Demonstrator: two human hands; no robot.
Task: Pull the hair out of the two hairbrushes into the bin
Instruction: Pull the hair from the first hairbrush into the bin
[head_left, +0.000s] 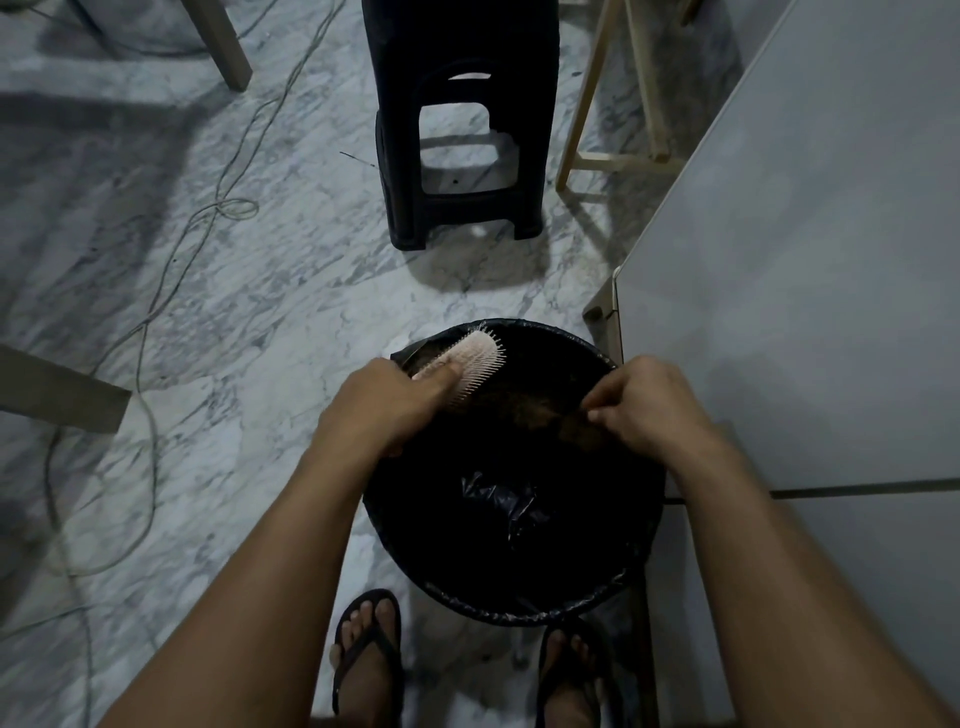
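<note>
A round bin (644, 566) lined with a black bag stands on the floor below me. My left hand (387, 402) grips a pale pink hairbrush (470, 361) by its handle, holding it over the bin's far left rim with the bristles turned to the right. My right hand (647, 405) hovers over the bin's right side, its fingertips pinched on a tuft of brown hair (556, 415) that stretches from the brush toward them. Only one brush is in view.
A black plastic stool (457, 130) stands on the marble floor beyond the bin. A grey tabletop (810, 260) runs along the right, close to the bin. Wooden legs (613, 93) stand behind it. Cables (171, 270) trail over the floor at left. My sandalled feet (369, 654) are below the bin.
</note>
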